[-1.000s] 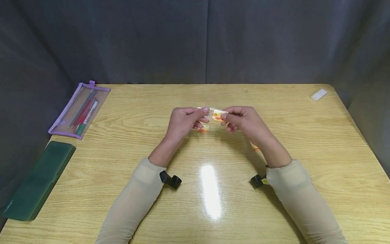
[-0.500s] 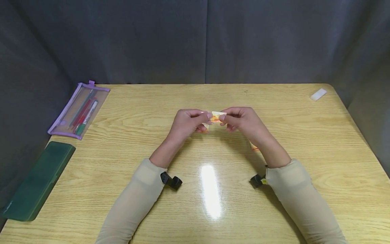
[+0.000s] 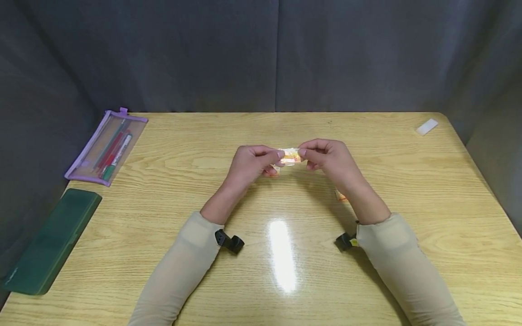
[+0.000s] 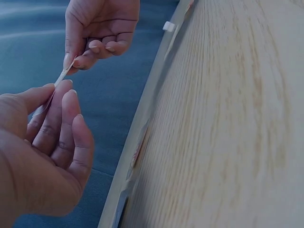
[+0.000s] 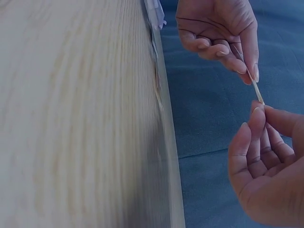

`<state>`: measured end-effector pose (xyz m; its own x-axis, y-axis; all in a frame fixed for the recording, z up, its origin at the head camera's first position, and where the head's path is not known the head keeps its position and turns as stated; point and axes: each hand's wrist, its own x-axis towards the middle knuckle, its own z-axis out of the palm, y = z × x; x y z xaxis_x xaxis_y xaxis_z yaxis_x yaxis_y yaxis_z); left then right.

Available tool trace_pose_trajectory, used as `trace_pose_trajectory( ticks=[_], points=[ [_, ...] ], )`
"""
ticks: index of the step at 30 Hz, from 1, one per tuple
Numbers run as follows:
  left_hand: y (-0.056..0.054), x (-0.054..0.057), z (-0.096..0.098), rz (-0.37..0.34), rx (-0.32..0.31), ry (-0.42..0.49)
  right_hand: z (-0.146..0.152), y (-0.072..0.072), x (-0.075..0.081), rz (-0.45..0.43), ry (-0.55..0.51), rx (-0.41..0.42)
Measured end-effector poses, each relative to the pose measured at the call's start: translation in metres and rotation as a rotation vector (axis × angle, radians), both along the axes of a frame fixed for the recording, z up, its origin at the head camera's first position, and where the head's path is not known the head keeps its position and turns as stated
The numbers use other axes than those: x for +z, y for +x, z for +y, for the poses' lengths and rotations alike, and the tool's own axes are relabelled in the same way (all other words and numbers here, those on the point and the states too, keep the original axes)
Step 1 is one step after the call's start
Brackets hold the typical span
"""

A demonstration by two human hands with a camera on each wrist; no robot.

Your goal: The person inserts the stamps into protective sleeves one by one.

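Note:
A small yellow-and-red printed card [image 3: 291,156] is held up above the table between both hands, with a bright glare from clear plastic over it. My left hand [image 3: 248,165] pinches its left end between thumb and fingers. At the other end, the thumb and fingers of my right hand [image 3: 333,160] pinch the right edge. Both wrist views show the card [image 5: 258,91] nearly edge-on, as a thin strip. A similar printed piece [image 3: 276,173] lies beneath the left fingers, partly hidden. Another printed piece [image 3: 340,195] is half covered by the right wrist.
On the left of the wooden table [image 3: 391,181] lie a purple-edged mesh pencil pouch [image 3: 107,147] with pens inside and a dark green case [image 3: 55,242]. A small white block [image 3: 427,127] sits at the far right corner. Dark curtains [image 3: 204,59] surround the table.
The left hand has come right with the clear plastic to meet the printed card. The right hand has shifted slightly outward to the card's right edge, and glare now covers the card.

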<state>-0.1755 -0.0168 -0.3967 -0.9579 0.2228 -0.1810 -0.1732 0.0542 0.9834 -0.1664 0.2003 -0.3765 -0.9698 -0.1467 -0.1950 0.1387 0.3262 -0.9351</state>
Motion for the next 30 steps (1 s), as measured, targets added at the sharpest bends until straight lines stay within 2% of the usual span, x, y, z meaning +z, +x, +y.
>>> trace_pose_trajectory(
  ticks=[6,16,30],
  points=[
    [0.0005,0.0007,0.0011,-0.006,-0.008,-0.027,-0.0029,-0.0007,-0.0027,0.014,0.012,0.016],
    [0.0003,0.0005,0.0001,0.003,-0.002,0.006,-0.0004,-0.0017,-0.0029,-0.037,0.004,0.053],
    [0.0013,-0.0005,0.0004,0.0,-0.012,-0.008,-0.0031,0.0003,-0.003,-0.025,-0.026,0.059]
  ],
)
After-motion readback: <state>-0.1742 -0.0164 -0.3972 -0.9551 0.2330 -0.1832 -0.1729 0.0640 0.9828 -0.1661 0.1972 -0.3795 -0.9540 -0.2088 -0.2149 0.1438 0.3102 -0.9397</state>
